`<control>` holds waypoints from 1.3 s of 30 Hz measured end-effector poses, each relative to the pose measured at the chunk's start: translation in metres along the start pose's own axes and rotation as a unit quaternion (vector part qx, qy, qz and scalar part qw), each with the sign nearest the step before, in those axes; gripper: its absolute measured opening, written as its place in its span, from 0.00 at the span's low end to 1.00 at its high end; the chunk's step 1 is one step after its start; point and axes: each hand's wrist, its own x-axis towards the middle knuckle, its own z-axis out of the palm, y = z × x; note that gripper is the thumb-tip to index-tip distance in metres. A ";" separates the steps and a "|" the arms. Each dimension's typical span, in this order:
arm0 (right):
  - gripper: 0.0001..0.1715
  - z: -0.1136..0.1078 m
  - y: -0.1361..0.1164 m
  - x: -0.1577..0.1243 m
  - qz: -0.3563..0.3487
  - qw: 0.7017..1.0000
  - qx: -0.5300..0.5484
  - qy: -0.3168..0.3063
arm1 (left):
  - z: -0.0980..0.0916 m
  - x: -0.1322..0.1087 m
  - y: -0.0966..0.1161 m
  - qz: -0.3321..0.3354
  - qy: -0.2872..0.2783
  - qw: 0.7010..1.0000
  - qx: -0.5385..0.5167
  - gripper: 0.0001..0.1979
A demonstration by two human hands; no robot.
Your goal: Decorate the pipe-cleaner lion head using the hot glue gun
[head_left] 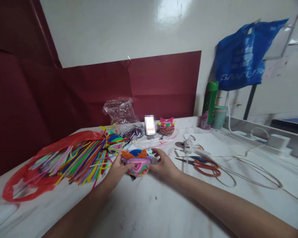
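Observation:
A round animal head made of coloured pipe cleaners [138, 167], with orange ears, a blue top and a pink and green face, is between my two hands just above the white table. My left hand [117, 169] grips its left side, the thumb lying across the front. On the right edge, my right hand [165, 166] holds it with curved fingers; the fingertips are partly hidden. Just behind it on the left lies a similar striped piece [116, 143]. Farther back stands a finished-looking pink head [167, 126] with pointed ears.
Many loose pipe cleaners [81, 162] spread over a red plastic bag [29, 185] at left. Orange-handled scissors [206, 168], a glue gun [195, 147] and a looped cable [260, 172] lie to the right. A green can [210, 102] and a cup [220, 117] stand behind.

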 end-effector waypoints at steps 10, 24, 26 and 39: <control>0.38 -0.010 -0.019 0.006 -0.013 0.985 0.133 -0.111 | 0.017 -0.014 0.010 -0.010 -0.063 0.998 -0.012 0.31; 0.39 -0.005 -0.031 -0.001 0.036 0.944 0.311 -0.108 | 0.026 -0.017 0.006 0.006 -0.071 0.997 -0.016 0.31; 0.38 -0.003 -0.030 -0.002 0.036 0.944 0.314 -0.098 | 0.027 -0.018 0.006 0.006 -0.067 0.997 -0.032 0.31; 0.25 -0.002 -0.031 -0.010 -0.080 0.992 0.098 0.006 | 0.020 -0.019 -0.014 -0.020 -0.019 0.991 -0.133 0.48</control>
